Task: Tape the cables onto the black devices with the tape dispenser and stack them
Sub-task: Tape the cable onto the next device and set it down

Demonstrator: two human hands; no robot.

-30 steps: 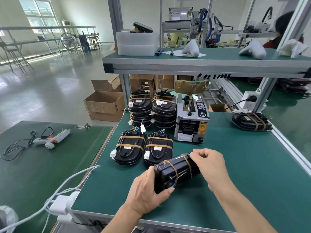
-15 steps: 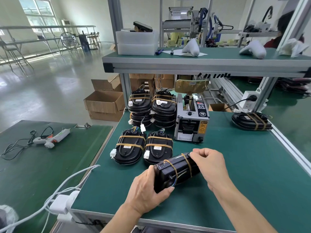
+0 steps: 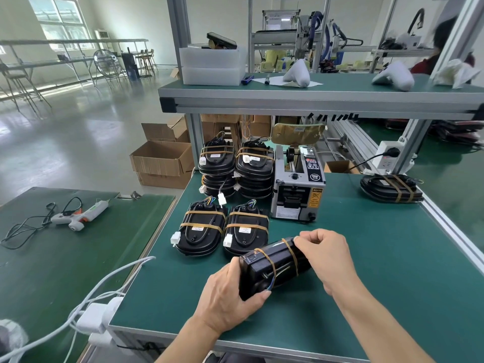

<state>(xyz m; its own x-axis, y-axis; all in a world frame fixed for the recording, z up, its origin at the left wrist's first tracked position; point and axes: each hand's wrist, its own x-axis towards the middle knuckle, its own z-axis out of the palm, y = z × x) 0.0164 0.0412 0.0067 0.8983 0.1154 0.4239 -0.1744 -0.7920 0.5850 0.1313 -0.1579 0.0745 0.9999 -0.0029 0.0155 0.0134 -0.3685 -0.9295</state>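
Hardly anything shifts here: set against the view a second back, the black device (image 3: 272,268) sits in the same spot near the front edge of the green bench (image 3: 366,258), tipped up on its edge, and both hands stay where they were. The left hand (image 3: 227,299) wraps round the near end, thumb under and fingers over the top, clamping it steady. The right hand (image 3: 324,255) curls over the far end, fingertips pinching or pressing at the second tan tape strip (image 3: 292,254). Whether it pinches the tape or the casing beneath, I cannot tell.

Two strips already cross the body, and thin wires show tucked under them on the side facing us. My read: the taping on this one is about finished, and the hands are just smoothing the last band down.

Left of the device lie two taped ones (image 3: 222,231) flat, side by side. Beyond them, two taller stacks (image 3: 235,169) stand just left of the tape dispenser (image 3: 297,184). One more taped unit (image 3: 390,187) rests far right. Stacking looks like the next job, probably onto the near pair.
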